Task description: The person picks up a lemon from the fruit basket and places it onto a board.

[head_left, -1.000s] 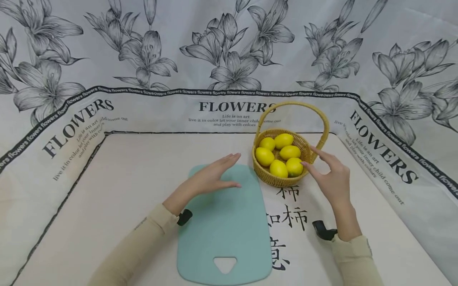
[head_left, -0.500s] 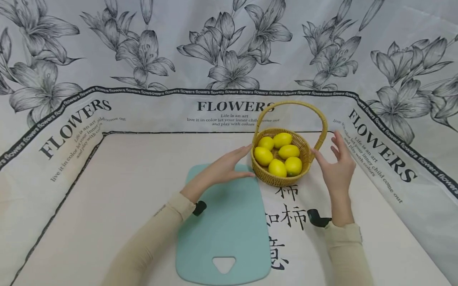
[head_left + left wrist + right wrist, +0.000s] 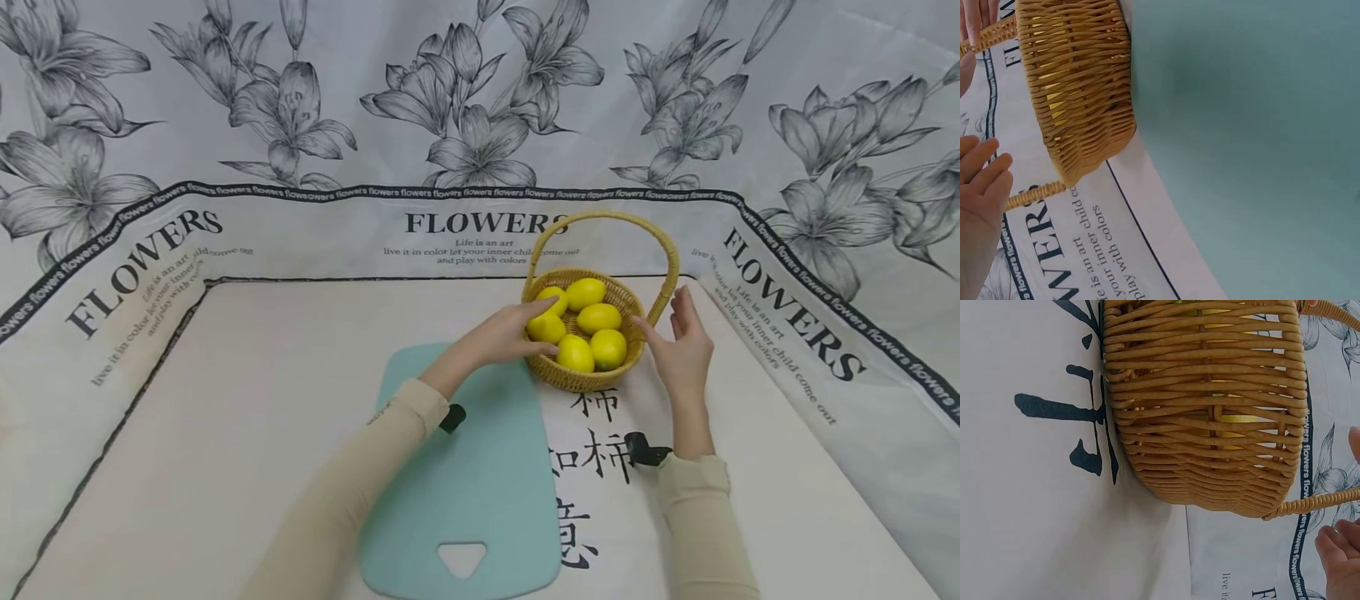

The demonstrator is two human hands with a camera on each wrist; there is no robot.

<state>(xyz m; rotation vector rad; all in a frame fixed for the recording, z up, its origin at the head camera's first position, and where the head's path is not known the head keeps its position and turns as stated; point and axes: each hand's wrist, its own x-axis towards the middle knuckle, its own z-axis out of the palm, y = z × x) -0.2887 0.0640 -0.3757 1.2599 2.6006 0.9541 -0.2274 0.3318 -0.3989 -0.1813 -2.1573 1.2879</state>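
A wicker basket (image 3: 573, 379) holding several yellow lemons (image 3: 598, 318) stands at the back, right of centre. Over its left rim reaches the left hand (image 3: 504, 335), fingers extended above the lemons and thumb apart, gripping nothing. The right hand (image 3: 684, 354) is at the basket's right side, its thumb near the rim by the handle and its fingers raised outside. In the left wrist view the left hand (image 3: 982, 212) is beside the basket (image 3: 1079, 81). The right wrist view has the right hand (image 3: 1341, 556) at the edge, near the handle's base.
A light blue cutting board (image 3: 465, 467) lies in the middle of the table (image 3: 225, 433), left of the basket. Black printed characters (image 3: 573, 533) run down the cloth at its right. A flower-printed curtain (image 3: 300, 233) hangs behind and at both sides.
The left hand has moved right, from above the board to over the basket's left rim. The right hand moved off the lemons to outside the rim, its fingers now raised. Basket and lemons keep their places.
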